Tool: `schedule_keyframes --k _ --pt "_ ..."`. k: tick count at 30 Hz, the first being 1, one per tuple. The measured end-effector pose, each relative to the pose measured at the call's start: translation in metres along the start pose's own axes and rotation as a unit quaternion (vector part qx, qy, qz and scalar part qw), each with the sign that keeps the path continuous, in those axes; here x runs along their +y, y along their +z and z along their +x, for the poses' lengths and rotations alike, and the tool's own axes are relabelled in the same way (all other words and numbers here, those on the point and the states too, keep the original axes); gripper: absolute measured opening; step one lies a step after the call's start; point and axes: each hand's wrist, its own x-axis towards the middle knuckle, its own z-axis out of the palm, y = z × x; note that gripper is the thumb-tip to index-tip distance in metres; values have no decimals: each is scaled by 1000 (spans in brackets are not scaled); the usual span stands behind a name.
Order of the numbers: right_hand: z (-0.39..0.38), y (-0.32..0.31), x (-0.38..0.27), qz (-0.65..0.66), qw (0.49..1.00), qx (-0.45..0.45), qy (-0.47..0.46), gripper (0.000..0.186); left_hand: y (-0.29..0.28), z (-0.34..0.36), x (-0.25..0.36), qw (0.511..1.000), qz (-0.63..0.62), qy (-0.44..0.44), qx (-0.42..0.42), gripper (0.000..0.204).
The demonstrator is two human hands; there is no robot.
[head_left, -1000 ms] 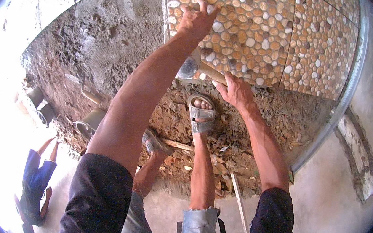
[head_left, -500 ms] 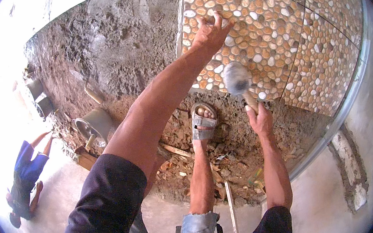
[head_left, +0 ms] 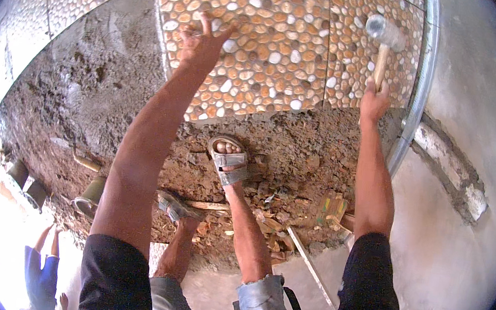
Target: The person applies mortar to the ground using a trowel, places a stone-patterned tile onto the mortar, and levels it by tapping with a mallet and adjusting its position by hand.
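The left hand [head_left: 203,51] was spread over a pebble-patterned tile [head_left: 272,53], its fingers fanned apart near the tile's left part; whether the palm pressed on the surface could not be told. The right hand [head_left: 374,103] was closed around the wooden handle [head_left: 381,66] of a mallet [head_left: 386,33], which stood off to the right with its pale, rounded head over the neighbouring tile [head_left: 346,68], near the metal strip [head_left: 427,65] that bordered the tiling; a gap between head and tile could not be judged. To the left of the first tile lay a bed of grey mortar [head_left: 105,41], rough and pitted, and below both tiles ran bare brown soil [head_left: 304,143], where a sandalled foot [head_left: 229,160] was planted. A trowel [head_left: 86,161] lay on the soil at the left, near a bucket [head_left: 90,199], and another person [head_left: 41,278] showed at the lower left
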Motion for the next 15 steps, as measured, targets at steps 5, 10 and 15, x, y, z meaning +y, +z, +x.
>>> schedule_keyframes --k 5,10,15 --pt "62 1 33 -62 997 32 -41 51 -16 3 13 1000 -13 -15 -18 94" --pt "1 21 -46 -29 966 -123 -225 70 -21 -4 15 999 7 -27 -43 97" --pt "-115 73 -140 -57 907 -328 -259 87 3 -1 0 996 -67 -25 -54 100"
